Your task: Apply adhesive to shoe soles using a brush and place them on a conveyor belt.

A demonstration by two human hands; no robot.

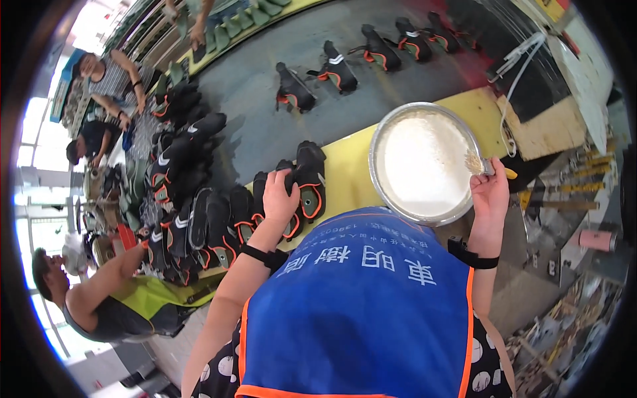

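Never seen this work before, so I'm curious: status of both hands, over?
Left hand on a black, orange-trimmed shoe. Right hand gripping a brush by the rim of the basin. Nothing visible between brush and basin.

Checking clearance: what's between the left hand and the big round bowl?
Head view: one black shoe with orange trim right beside the left hand, then a stretch of yellow board up to the bowl.
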